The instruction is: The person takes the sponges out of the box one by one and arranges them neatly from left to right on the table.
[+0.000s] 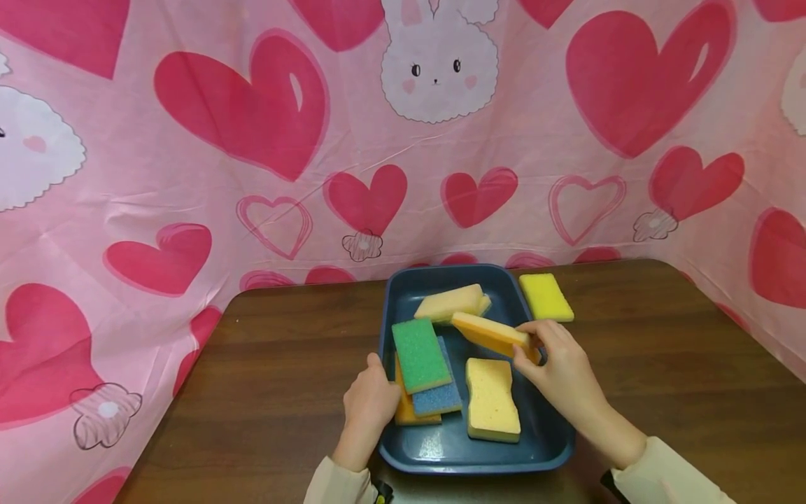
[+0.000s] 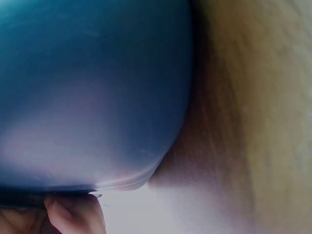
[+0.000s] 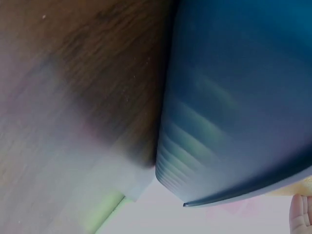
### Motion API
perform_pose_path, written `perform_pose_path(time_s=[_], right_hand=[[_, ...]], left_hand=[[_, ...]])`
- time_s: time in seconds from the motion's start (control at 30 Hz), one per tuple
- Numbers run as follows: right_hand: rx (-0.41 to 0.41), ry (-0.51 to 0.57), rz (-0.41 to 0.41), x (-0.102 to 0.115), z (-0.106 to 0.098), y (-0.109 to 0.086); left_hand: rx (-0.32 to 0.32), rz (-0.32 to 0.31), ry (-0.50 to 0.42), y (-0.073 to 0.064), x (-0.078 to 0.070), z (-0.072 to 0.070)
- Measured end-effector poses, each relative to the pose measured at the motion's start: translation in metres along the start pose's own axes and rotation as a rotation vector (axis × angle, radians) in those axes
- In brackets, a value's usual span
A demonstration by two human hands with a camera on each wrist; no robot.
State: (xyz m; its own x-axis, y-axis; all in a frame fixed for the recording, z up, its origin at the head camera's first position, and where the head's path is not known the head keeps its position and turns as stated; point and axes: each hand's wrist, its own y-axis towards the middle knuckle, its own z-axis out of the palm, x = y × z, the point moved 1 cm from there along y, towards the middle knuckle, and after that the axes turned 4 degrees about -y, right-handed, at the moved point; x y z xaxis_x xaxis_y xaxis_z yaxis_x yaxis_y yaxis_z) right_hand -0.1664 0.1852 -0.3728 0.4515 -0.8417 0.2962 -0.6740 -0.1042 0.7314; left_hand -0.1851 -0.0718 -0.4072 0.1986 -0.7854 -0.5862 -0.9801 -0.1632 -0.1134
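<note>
One sponge is leaning, end-pinched by the right hand (possibly dropping if the pinch loosens); left hand is gripping the tray.

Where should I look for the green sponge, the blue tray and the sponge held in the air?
Green sponge (image 1: 421,355): head view, middle of its top.
Blue tray (image 1: 434,447): head view, bare floor at its near end.
Held sponge (image 1: 490,334): head view, its uncovered part.
</note>
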Motion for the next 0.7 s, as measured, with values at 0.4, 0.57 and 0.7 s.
perform_pose_path(time_s=[0.4,0.57,0.7], right_hand=[[-0.066,0.049,0.104,-0.004,-0.01,0.004],[-0.086,0.05,0.144,-0.008,-0.013,0.007],[-0.113,0.049,0.156,-0.012,-0.017,0.009]], left_hand=[[-0.004,0.001,0.003,0.0,0.0,0.0],[-0.001,-0.001,0.001,0.0,0.0,0.0],[-0.002,0.002,-0.004,0.0,0.0,0.0]])
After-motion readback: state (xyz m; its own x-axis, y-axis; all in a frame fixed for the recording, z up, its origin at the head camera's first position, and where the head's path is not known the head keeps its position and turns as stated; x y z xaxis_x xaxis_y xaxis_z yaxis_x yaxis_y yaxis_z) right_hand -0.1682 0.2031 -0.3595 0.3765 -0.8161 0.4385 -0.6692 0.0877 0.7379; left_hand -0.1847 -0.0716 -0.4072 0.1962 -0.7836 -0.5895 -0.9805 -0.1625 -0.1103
